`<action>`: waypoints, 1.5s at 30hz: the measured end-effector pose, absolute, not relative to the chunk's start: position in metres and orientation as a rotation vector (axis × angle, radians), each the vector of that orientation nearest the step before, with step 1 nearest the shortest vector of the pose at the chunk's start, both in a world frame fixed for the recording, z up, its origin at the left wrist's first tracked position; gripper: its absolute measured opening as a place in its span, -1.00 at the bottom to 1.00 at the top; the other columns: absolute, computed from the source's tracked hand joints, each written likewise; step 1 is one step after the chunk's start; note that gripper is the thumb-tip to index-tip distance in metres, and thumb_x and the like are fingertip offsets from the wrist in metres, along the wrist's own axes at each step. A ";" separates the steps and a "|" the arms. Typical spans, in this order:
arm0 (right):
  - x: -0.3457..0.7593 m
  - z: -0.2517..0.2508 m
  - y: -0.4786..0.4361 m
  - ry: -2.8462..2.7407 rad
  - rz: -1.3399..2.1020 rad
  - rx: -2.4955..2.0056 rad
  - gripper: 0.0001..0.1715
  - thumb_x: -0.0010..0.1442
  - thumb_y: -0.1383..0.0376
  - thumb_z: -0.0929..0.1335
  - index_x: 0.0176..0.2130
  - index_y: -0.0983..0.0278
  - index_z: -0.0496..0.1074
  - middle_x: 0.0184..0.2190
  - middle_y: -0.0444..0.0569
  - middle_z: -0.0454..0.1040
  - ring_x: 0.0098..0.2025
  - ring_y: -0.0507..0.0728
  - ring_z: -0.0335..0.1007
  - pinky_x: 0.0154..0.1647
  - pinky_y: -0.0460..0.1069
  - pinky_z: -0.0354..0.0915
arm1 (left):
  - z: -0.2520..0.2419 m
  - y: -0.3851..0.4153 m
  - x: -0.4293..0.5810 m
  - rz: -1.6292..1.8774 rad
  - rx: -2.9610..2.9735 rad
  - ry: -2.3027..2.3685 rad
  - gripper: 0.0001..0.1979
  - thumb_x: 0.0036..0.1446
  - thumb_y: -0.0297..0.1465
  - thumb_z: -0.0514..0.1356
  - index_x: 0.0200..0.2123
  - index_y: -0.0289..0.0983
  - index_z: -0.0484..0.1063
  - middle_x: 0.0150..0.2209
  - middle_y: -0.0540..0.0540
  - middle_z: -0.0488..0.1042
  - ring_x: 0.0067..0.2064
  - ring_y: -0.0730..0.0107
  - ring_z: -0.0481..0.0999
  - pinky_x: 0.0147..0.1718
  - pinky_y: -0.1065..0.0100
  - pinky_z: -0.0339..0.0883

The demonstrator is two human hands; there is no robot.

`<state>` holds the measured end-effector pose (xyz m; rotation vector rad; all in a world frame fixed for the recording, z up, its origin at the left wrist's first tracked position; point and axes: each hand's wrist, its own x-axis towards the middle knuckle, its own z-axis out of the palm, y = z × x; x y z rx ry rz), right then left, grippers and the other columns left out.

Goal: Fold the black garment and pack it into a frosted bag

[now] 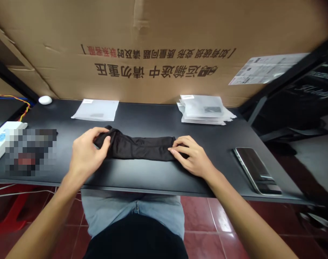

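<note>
A long, narrow piece of folded black cloth [143,148] lies crosswise on the dark table, its left end bunched up and its right part flatter. My left hand [88,149] grips the bunched end, thumb in front and fingers behind. At the other end, my right hand [191,154] pinches the edge between thumb and fingertips. What exact kind of cloth item it is cannot be made out.
Behind stands a large cardboard box [158,32]. One flat translucent packet [96,109] lies at back left, a stack of similar packets [203,108] at back right. A phone [257,171] lies right; a white power strip [4,138] and a blurred-out item [31,153] lie left.
</note>
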<state>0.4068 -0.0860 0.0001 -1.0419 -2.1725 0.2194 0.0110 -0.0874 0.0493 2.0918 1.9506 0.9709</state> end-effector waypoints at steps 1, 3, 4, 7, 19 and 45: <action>0.407 0.000 -0.086 -2.161 0.222 -1.052 -0.76 0.55 0.20 0.42 -0.18 0.11 0.69 -0.14 0.07 0.65 -0.04 0.30 0.57 0.02 0.29 0.59 | 0.045 -0.089 -0.001 0.960 2.072 1.971 -0.72 0.39 -0.17 0.27 0.07 -0.09 0.63 -0.03 -0.05 0.72 -0.03 0.11 0.70 0.05 0.15 0.54; 0.407 -0.001 -0.086 -2.137 0.222 -1.078 -0.76 0.54 0.20 0.43 -0.19 0.11 0.70 -0.14 0.06 0.65 -0.05 0.30 0.58 0.03 0.29 0.59 | 0.033 -0.093 -0.020 0.926 2.051 2.011 -0.74 0.40 -0.15 0.27 0.02 -0.09 0.64 -0.04 -0.06 0.72 -0.04 0.10 0.69 0.03 0.14 0.53; 0.407 -0.001 -0.086 -2.127 0.222 -1.091 -0.77 0.54 0.20 0.44 -0.19 0.11 0.70 -0.14 0.06 0.65 -0.05 0.30 0.58 0.03 0.29 0.59 | 0.026 -0.095 -0.027 0.901 2.048 2.031 -0.74 0.40 -0.14 0.26 0.01 -0.09 0.64 -0.05 -0.07 0.71 -0.05 0.09 0.69 0.03 0.13 0.53; 0.409 -0.002 -0.086 -2.115 0.239 -1.108 -0.79 0.53 0.20 0.44 -0.16 0.10 0.71 -0.03 0.08 0.67 0.04 0.33 0.61 0.09 0.30 0.60 | 0.010 -0.099 -0.039 0.825 2.077 2.075 -0.74 0.45 -0.13 0.21 -0.04 -0.12 0.62 -0.06 -0.13 0.67 -0.05 0.06 0.66 0.04 0.09 0.52; 0.411 0.013 -0.073 -2.028 0.557 -1.365 -0.29 0.38 0.11 0.52 0.43 0.01 0.45 0.22 0.05 0.63 0.23 0.39 0.60 0.19 0.35 0.60 | 0.023 -0.061 -0.029 0.618 2.434 1.671 -0.56 0.51 -0.09 0.18 0.28 -0.15 0.54 0.14 -0.19 0.68 0.17 -0.11 0.55 0.24 -0.09 0.40; 0.433 0.012 -0.156 -2.490 0.321 -0.854 -0.71 0.42 0.42 0.46 0.09 0.16 0.59 0.30 0.11 0.65 0.35 0.32 0.62 0.50 0.32 0.47 | 0.013 -0.138 -0.097 0.450 2.717 1.008 -0.83 0.45 -0.47 0.28 0.01 -0.09 0.58 0.22 -0.11 0.66 0.23 0.10 0.64 0.30 -0.01 0.44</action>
